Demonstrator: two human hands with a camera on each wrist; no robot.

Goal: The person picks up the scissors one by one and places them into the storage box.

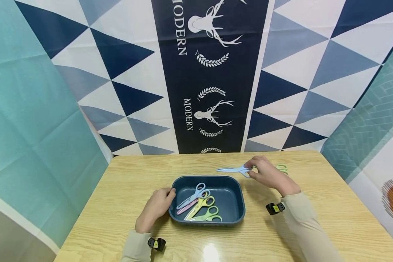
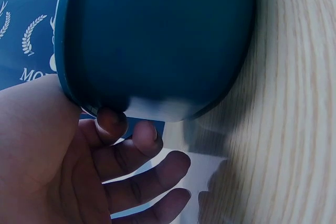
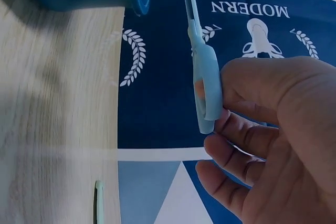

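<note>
A dark blue rectangular tray [image 1: 228, 203] stands on the table, holding several scissors at its left: a blue pair [image 1: 191, 198], a pink pair [image 1: 186, 207], a yellow pair [image 1: 199, 208] and a green pair [image 1: 205, 217]. My left hand [image 1: 158, 202] grips the tray's left rim, thumb at the top edge and fingers below on the outer wall. Behind the tray's right corner, my right hand [image 1: 265, 173] pinches light blue scissors [image 3: 210, 77] by the handle, blades pointing left. These scissors hang above the tabletop in the right wrist view.
Another green pair of scissors [image 1: 282, 168] lies on the wooden table [image 1: 134, 171] behind my right hand, partly hidden by it. A patterned cloth [image 1: 213, 80] hangs along the table's far edge. Teal covering [image 1: 36, 127] rises on the left side.
</note>
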